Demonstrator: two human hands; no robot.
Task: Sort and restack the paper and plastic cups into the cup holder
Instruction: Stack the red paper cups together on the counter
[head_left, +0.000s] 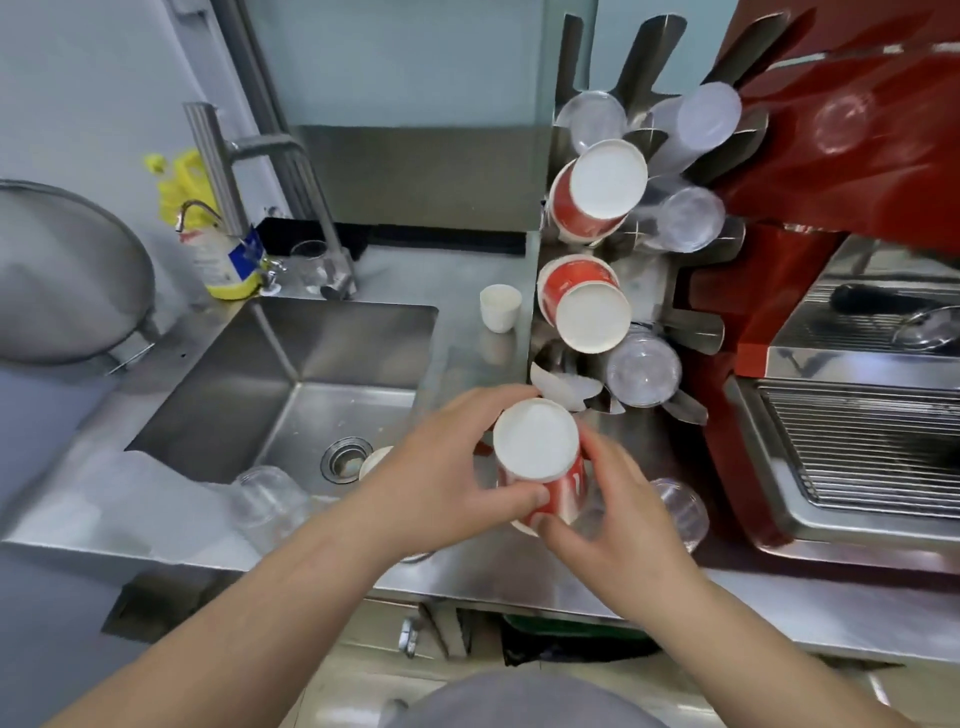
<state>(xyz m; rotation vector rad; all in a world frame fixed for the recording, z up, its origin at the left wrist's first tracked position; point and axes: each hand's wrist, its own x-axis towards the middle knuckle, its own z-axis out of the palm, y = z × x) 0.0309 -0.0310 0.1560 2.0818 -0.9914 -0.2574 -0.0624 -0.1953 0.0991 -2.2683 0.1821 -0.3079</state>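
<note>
Over the steel counter (519, 571), my left hand (441, 488) and right hand (618, 514) both grip an upturned red paper cup (540, 457), possibly a stack.

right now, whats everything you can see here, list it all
red paper cup stack: one, red with white base, upside down, held between both hands
red paper cup stacks: two, red and white, in the cup holder
clear plastic cups: several, in holder slots
small white cup: one, on counter beside the holder
clear cups: a few, lying by the sink
faucet: one, steel, behind sink
yellow bottle: one, behind the sink's left corner
red coffee machine: one, right side
left hand: grips the stack
right hand: grips the stack
</note>
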